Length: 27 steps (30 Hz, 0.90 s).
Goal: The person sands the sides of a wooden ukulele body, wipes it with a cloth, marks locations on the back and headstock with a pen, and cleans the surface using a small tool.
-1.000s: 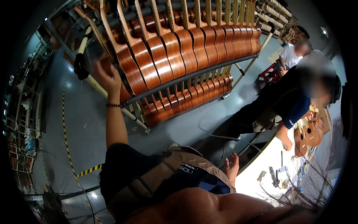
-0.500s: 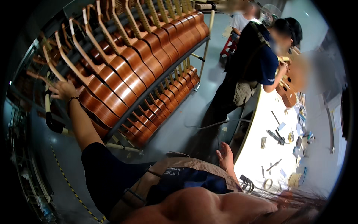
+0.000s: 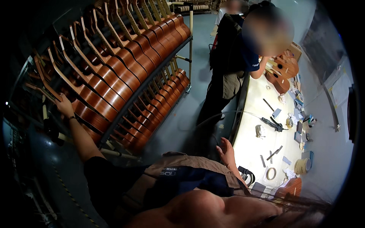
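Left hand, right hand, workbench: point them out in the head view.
Left hand (image 3: pixel 65 106): head view, back of the hand.
Right hand (image 3: pixel 227 153): head view, middle of the hand.
Workbench (image 3: pixel 248 150): head view, bare pale top.

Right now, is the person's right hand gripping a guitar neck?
No, the right hand is open with nothing visible in it, near the white worktable.

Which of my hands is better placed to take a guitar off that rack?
Your left hand, I'd say: it's at a guitar neck on the rack, though its grip is unclear. Your right hand is open by the white bench, away from the rack.
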Each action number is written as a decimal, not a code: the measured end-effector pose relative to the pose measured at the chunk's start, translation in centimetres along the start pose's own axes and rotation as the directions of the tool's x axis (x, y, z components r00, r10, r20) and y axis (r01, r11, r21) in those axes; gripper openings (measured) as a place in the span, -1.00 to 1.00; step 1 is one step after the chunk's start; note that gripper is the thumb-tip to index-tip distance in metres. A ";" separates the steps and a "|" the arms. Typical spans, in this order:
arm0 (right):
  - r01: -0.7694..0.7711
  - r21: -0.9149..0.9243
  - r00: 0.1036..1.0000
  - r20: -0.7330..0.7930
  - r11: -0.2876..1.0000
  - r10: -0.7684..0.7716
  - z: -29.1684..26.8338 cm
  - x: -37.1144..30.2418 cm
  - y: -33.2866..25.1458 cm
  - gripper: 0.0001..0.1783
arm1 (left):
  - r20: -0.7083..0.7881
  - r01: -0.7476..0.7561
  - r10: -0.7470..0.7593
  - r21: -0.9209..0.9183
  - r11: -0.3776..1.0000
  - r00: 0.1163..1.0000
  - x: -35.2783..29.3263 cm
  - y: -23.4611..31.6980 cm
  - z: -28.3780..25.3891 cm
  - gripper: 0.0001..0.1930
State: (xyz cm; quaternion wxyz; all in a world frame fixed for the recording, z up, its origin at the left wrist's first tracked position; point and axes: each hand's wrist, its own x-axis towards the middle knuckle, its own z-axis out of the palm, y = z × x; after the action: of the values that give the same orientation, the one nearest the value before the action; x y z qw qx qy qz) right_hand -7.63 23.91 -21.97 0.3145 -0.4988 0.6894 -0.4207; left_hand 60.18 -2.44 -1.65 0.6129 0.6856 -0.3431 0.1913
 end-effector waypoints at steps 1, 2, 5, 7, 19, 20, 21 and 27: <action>0.009 -0.007 1.000 0.014 1.000 -0.009 0.2 0.0 0.1 -0.47 | 0.004 -0.044 0.045 -0.013 0.999 0.999 0.4 1.0 -1.1 -0.57; 0.016 -0.023 1.000 0.022 1.000 -0.015 0.2 -0.1 0.4 -0.47 | 0.012 -0.081 0.082 -0.031 0.996 0.997 0.4 2.6 -2.1 -0.58; 0.076 0.022 0.997 -0.015 0.997 -0.076 0.8 -0.3 1.8 -0.45 | 0.181 0.033 0.006 -0.215 0.976 0.984 -0.1 9.1 -6.2 -0.60; 0.056 0.024 0.998 -0.028 0.998 -0.055 0.1 -0.7 1.3 -0.46 | 0.316 0.147 -0.020 -0.382 0.912 0.948 -3.5 13.3 -7.4 -0.60; 0.143 0.704 0.967 0.052 0.696 -0.250 -4.2 2.2 -9.2 -0.38 | 0.711 0.490 0.693 -0.649 0.582 0.119 -38.2 21.8 0.5 -0.61; 0.231 0.746 0.937 0.003 0.625 -0.350 -4.7 2.4 -11.1 -0.32 | 0.672 0.416 0.728 -0.706 0.573 0.136 -40.4 23.1 0.2 -0.52; 0.285 0.765 0.916 -0.039 0.578 -0.399 -5.0 2.5 -12.9 -0.34 | 0.667 0.365 0.743 -0.680 0.636 -0.052 -41.3 23.6 -0.3 -0.55; 0.242 0.841 0.953 -0.111 0.484 -0.283 -6.2 1.0 -14.5 -0.65 | 0.499 0.485 0.671 -0.464 0.741 -0.548 -46.7 24.2 -4.3 -0.76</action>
State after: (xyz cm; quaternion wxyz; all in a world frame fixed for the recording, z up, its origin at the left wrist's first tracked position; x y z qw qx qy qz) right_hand -7.07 22.48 -6.27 0.4631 -0.3911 0.3070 -0.7337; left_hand 11.49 12.48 -15.60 0.1116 0.1484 -0.8068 -0.5609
